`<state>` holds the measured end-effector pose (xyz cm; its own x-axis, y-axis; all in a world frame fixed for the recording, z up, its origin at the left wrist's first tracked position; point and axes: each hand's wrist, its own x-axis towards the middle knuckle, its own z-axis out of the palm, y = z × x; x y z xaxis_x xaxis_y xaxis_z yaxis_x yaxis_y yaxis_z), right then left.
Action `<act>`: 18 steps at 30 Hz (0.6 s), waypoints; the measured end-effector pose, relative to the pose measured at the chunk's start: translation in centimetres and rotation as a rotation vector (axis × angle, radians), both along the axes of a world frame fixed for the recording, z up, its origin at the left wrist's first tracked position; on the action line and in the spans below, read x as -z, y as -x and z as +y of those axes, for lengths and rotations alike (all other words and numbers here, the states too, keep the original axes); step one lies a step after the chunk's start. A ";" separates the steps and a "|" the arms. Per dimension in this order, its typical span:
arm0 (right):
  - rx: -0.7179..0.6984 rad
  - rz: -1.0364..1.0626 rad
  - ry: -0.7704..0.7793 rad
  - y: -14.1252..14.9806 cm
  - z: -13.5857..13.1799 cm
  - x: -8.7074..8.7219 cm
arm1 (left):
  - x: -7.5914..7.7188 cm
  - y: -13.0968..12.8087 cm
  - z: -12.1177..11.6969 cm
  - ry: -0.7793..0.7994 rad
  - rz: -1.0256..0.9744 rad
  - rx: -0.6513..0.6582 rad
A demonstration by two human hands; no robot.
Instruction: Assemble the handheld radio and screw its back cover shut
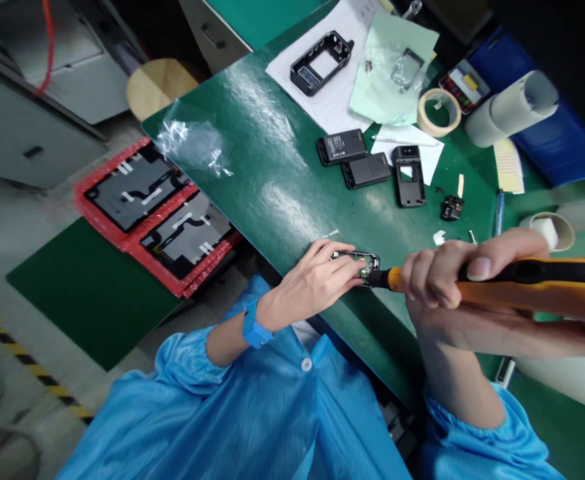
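My left hand, with a blue band on its wrist, is closed over a small dark-framed electronic device lying near the bench's front edge. A green circuit board shows inside its frame, partly covered by my fingers. My right hand is wrapped around an orange and black electric screwdriver, held roughly sideways. The screwdriver's dark tip meets the right end of the device; the bit itself is hidden. Beyond the device lie two black battery packs and a black plastic housing.
An open black handset case rests on white paper at the back. A masking tape roll, a white cylinder and a small black part stand to the right. A plastic bag lies at the left edge.
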<state>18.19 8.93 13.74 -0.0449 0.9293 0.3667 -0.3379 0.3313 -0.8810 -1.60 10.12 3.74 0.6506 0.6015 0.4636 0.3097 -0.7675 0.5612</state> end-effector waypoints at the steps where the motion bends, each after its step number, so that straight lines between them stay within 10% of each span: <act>1: 0.026 0.006 0.008 0.1 0.0 -0.1 | 0.0 0.0 0.0 0.005 0.002 0.000; 18: 0.173 0.030 0.174 2.5 -1.0 -1.8 | -0.5 -0.3 -0.4 -0.103 0.003 -0.054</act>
